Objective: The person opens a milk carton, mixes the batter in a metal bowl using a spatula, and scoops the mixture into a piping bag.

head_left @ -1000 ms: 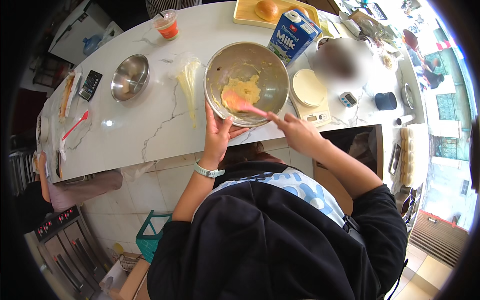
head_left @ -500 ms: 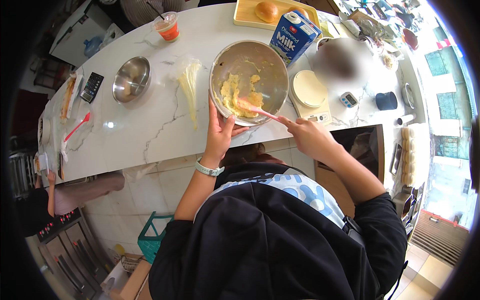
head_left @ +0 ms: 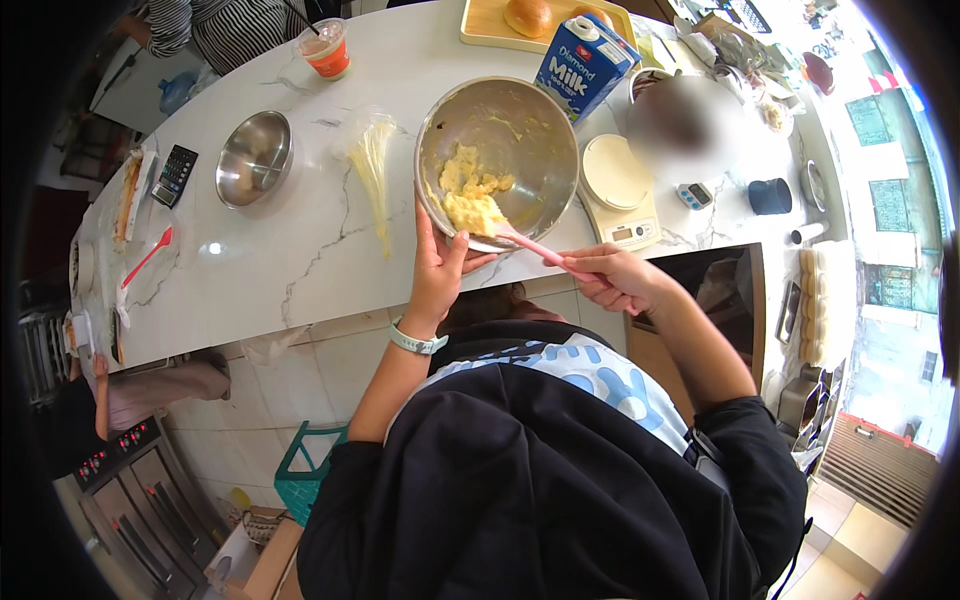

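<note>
A large steel mixing bowl (head_left: 545,140) stands tilted at the counter's front edge. My left hand (head_left: 436,268) grips its near left rim, thumb over the edge and fingers beneath. Inside, a lumpy yellow mixture (head_left: 466,190) lies heaped on the near left wall. The pink spatula (head_left: 540,250) reaches into that heap, its blade mostly covered. Closed around the handle's end is my right hand (head_left: 618,280), just outside the near right rim. Left of the bowl lies a clear plastic piping bag (head_left: 374,180) with pale yellow streaks.
A blue milk carton (head_left: 585,68) and kitchen scale (head_left: 618,175) flank the bowl's right side. Farther right are a timer (head_left: 694,196) and dark cup (head_left: 770,197). A smaller steel bowl (head_left: 254,160), calculator (head_left: 174,176) and red spatula (head_left: 148,257) lie left. Other people stand beyond the counter.
My right hand has shifted slightly right and lower with the spatula. The yellow mixture is more gathered at the near left. More of a striped-sleeved person shows at the top.
</note>
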`<state>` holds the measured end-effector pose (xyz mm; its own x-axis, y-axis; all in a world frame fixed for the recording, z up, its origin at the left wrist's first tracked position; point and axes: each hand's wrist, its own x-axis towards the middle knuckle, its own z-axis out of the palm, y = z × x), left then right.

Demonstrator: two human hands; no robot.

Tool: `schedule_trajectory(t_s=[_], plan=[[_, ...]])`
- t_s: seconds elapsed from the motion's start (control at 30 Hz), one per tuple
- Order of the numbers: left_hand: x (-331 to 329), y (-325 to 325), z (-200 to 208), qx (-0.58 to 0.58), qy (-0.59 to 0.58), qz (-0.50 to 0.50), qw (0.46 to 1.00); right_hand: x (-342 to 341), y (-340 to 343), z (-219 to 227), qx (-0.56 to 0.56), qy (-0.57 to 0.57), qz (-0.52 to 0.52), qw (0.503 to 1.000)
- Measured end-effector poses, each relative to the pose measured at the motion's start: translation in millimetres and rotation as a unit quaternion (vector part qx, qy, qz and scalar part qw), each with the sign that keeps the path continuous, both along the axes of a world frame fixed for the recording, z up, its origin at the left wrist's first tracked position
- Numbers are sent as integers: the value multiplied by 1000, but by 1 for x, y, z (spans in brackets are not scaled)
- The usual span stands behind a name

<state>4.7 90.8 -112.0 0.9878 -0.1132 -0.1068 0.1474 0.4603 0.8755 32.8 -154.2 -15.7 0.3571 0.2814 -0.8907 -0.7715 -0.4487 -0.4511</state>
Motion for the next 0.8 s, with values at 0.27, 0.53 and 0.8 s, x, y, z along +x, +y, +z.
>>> schedule_trajectory(t_s=[0.27,0.53,0.8], plan=[[5,2,1,2,12,5,1000,11,8,-29,-88,-447,113,883],[5,5,-2,15,4,15,1000,-2,11,9,-255,-446,444,734],[11,-2,3,8,-2,13,1000,15,13,-19,-331,-592,346,648]])
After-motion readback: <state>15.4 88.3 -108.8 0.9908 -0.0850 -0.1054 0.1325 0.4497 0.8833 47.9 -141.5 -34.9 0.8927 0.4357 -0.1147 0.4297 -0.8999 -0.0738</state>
